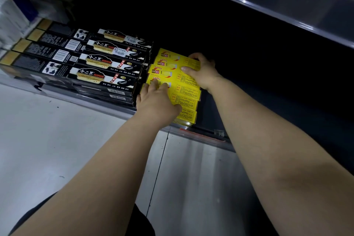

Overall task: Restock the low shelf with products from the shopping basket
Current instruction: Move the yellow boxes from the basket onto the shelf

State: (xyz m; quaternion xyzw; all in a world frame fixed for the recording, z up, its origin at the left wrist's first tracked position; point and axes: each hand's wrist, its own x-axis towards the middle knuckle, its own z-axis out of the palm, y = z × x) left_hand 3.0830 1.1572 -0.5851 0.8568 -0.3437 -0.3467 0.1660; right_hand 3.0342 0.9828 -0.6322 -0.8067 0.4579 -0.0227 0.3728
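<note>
At the centre of the frame, both of the person's bare hands are on a stack of yellow boxes [183, 86] that sits on the low shelf [203, 136], just right of the rows of long black boxes [92, 63] filling the upper left. The left hand [157, 101] lies flat with fingers spread on the near left part of the stack, gripping nothing. The right hand [203, 71] curls around the far right end of the upper yellow boxes, thumb on top. A dark upper shelf [268, 5] crosses the upper right. The pale floor [57, 140] fills the lower left. No shopping basket shows in the frame.
</note>
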